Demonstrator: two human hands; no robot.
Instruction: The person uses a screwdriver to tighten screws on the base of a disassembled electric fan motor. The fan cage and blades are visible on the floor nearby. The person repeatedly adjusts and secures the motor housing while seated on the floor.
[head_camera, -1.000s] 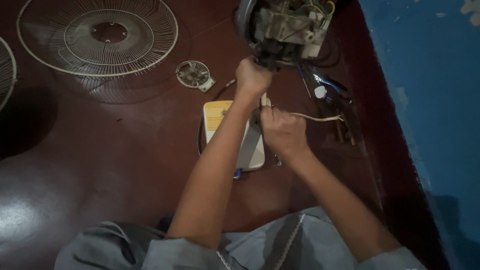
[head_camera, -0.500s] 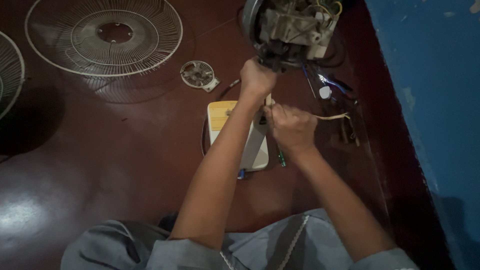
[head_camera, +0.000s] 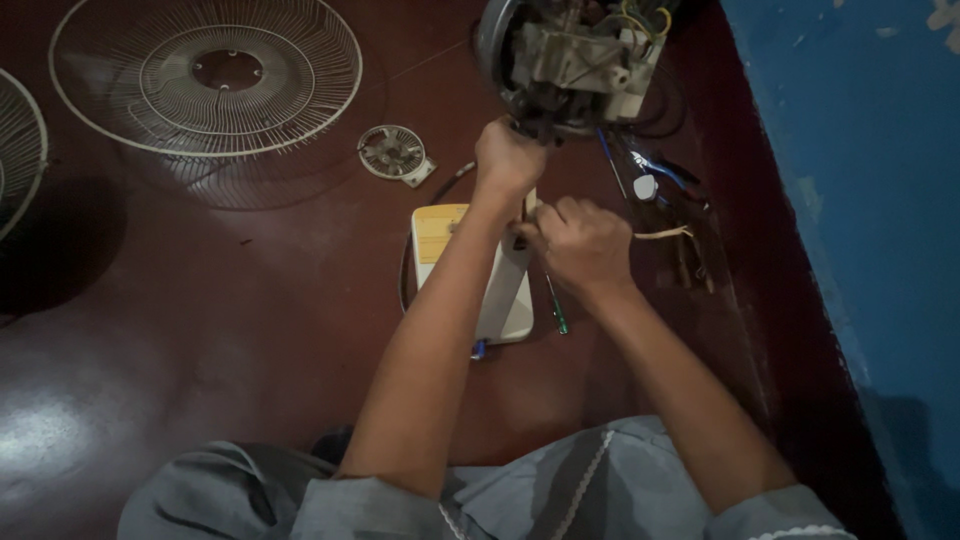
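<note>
While gripped, fan motor (head_camera: 575, 60) tops left hand (head_camera: 508, 158).

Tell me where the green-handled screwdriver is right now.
In the head view the screwdriver lies on the dark red floor, just right of the white fan base and below the right hand.

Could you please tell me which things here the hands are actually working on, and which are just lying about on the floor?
In hand:
left hand gripping below the fan motor
right hand at the white stand

Lying about:
wire fan guard
small round cap
green screwdriver
</note>
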